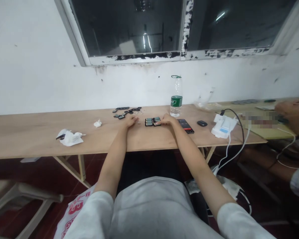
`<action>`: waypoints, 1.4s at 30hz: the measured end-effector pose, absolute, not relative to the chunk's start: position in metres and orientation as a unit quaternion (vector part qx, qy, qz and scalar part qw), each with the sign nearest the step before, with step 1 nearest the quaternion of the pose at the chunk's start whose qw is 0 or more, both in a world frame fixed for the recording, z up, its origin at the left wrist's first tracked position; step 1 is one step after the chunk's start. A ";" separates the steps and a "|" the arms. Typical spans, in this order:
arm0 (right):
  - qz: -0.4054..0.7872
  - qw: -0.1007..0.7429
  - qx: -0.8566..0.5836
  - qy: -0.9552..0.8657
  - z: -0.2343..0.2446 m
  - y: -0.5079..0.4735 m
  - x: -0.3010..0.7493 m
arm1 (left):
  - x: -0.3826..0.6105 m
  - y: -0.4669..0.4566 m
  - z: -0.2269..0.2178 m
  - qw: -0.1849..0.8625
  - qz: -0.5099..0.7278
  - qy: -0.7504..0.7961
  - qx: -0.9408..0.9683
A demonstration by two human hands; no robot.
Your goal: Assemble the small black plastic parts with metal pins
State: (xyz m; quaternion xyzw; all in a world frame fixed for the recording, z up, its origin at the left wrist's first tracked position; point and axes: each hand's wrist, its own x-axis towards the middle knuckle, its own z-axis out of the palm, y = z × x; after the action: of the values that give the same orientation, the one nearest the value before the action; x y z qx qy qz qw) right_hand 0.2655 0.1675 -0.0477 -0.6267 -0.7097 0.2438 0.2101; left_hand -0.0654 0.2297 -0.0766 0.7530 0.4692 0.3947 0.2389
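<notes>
My left hand rests on the wooden table, its fingers loosely apart beside a few tiny pale pieces. My right hand reaches over the right one of two small black cases with grey-green panels, its fingers bent together at that case. Whatever lies between those fingertips is too small to make out. The left black case lies flat between my hands. Farther back, several similar black pieces with grey panels are scattered, with thin whitish bits close by.
A water bottle stands behind my right hand. A phone, a small black case and a white power strip with cables lie rightward. Crumpled tissues lie left. Another person's hand is at the far right.
</notes>
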 end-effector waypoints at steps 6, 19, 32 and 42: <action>0.319 0.215 -0.594 -0.706 -0.047 0.175 0.263 | -0.059 0.224 -0.069 0.222 0.445 0.470 0.729; 0.442 0.462 -0.433 -0.635 -0.063 0.185 0.257 | -0.002 0.211 -0.074 0.123 0.434 0.355 0.819; 0.473 0.498 -0.405 -0.604 -0.067 0.178 0.247 | 0.008 0.218 -0.083 0.051 0.373 0.242 0.894; 0.495 0.512 -0.387 -0.586 -0.069 0.178 0.247 | 0.010 0.216 -0.080 0.024 0.363 0.233 0.902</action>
State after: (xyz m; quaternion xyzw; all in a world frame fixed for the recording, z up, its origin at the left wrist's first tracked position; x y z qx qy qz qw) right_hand 0.2469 0.1777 -0.0691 -0.3873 -0.5856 0.4947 0.5122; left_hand 0.0097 0.2157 -0.0805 0.9018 0.2333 0.3631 0.0236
